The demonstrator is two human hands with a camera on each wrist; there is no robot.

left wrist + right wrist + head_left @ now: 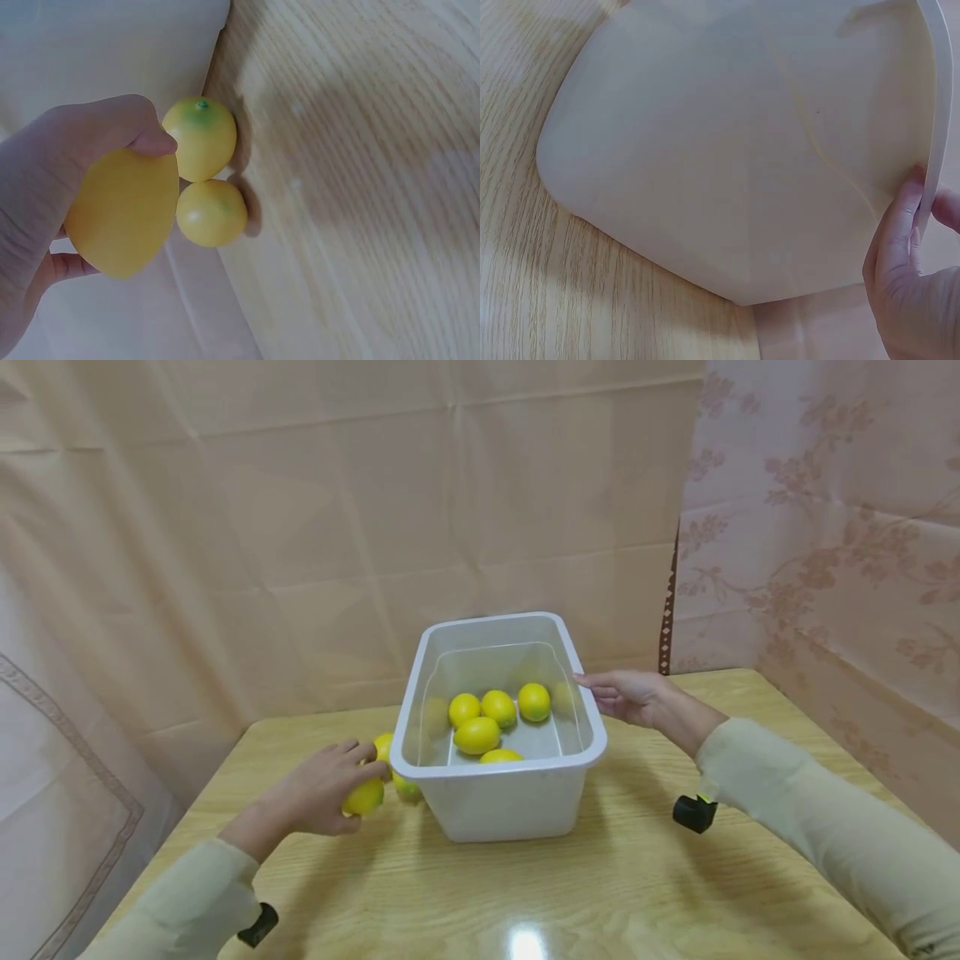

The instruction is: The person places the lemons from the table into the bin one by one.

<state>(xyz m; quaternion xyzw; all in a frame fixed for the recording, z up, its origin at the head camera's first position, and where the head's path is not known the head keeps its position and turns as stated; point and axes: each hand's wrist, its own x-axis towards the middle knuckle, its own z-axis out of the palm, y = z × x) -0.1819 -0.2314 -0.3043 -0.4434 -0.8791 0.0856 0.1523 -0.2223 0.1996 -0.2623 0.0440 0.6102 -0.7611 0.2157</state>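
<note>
A white plastic bin (pixel 502 806) stands in the middle of the table, with several yellow lemons (pixel 477 736) on its floor. To its left, my left hand (pixel 322 789) grips a lemon (pixel 124 214) between thumb and fingers, above the table. Just beyond that hand, two more lemons lie beside the bin's left wall: one with a green stem end (pixel 200 139) and a smaller-looking one (pixel 212 213), side by side. On the opposite side, my right hand (pixel 630 695) pinches the bin's rim (pixel 939 97), thumb over the edge and fingers (pixel 896 232) against the outer wall.
The wooden table (pixel 600 893) runs up to a beige cloth (pixel 337 527) hanging behind it. A floral curtain (pixel 840 552) hangs on the right and a pale cloth (pixel 60 810) on the left. A dark wrist camera (pixel 694 813) sits below the right sleeve.
</note>
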